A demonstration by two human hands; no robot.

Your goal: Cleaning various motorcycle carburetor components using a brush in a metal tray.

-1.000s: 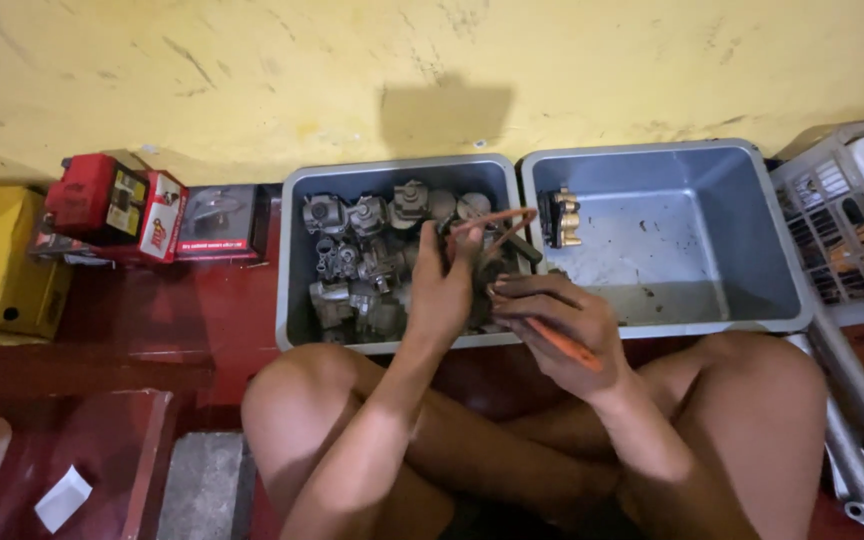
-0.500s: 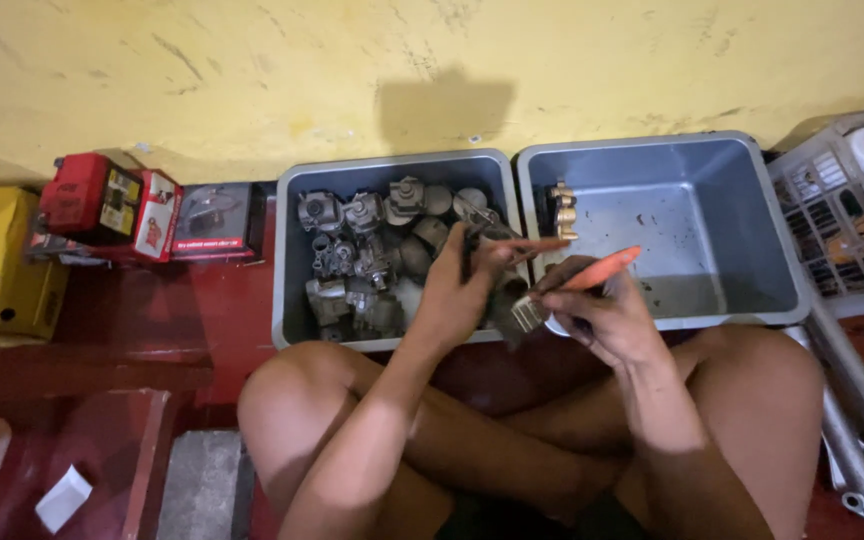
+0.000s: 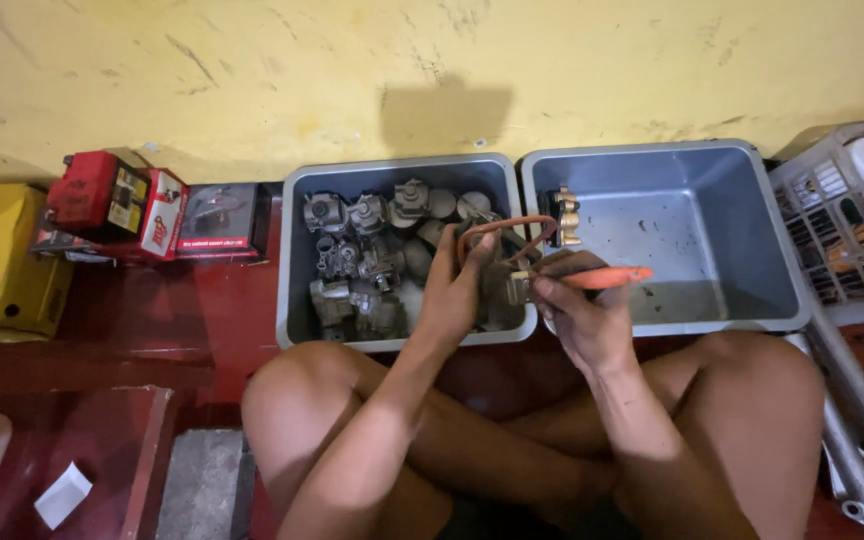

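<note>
One metal part (image 3: 500, 285) is clasped in the left hand (image 3: 452, 290) while the right hand (image 3: 577, 320) grips an orange-handled tool (image 3: 607, 277); a full grey tub (image 3: 297, 260) awaits, the neighbouring tub (image 3: 742, 180) nearly bare

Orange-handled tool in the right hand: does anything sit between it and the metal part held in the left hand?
Nothing visible does. The right hand holds the orange-handled tool right against the metal part that the left hand grips, above the edge of the gray bin.
</note>
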